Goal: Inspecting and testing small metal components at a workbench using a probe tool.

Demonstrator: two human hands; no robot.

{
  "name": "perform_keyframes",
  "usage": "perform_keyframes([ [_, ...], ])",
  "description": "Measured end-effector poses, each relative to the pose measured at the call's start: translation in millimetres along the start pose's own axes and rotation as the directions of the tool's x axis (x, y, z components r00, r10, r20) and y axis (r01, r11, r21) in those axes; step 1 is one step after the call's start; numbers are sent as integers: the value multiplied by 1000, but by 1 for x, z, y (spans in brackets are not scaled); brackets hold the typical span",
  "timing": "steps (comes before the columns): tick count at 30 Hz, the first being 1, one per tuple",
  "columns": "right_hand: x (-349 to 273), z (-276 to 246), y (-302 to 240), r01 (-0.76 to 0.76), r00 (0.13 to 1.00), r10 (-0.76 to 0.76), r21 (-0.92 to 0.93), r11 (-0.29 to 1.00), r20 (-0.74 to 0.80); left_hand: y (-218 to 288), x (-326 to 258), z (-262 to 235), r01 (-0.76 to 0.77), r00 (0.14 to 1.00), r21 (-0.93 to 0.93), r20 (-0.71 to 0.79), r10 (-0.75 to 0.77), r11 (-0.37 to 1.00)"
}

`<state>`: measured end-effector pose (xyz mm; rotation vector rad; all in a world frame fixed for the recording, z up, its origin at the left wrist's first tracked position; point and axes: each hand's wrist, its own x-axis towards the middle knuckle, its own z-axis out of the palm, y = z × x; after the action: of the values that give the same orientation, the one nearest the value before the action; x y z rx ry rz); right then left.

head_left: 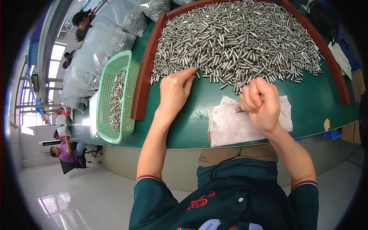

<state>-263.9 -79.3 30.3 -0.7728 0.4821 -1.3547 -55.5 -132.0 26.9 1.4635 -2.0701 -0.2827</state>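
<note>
A wide heap of short, shiny metal pins (pixel 237 38) covers the far part of the green table. My left hand (pixel 172 92) reaches to the heap's near edge, thumb and index finger closed at a single metal pin (pixel 197 73). To its right, my right hand (pixel 264 103) is curled into a fist above a stained white cloth (pixel 230 128). A small grey piece (pixel 239 110) peeks out beside the curled fingers. What lies inside that fist is hidden.
Dark red wooden rails (pixel 145 84) border the heap. Left of them stands a light green plastic basket (pixel 128 92) with more pins inside. Clear bags (pixel 90 55) of pins line the far left. Other people (pixel 66 153) sit in the background.
</note>
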Motion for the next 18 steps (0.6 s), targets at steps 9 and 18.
perform_keyframes([
  [9,2,-1,0,-19,1000,19,35,999,-11,8,-8,2,-86,988,-54,121,92,995],
  [18,1,-1,0,-32,999,33,41,999,-23,2,-17,-4,594,763,-755,638,-101,-278],
])
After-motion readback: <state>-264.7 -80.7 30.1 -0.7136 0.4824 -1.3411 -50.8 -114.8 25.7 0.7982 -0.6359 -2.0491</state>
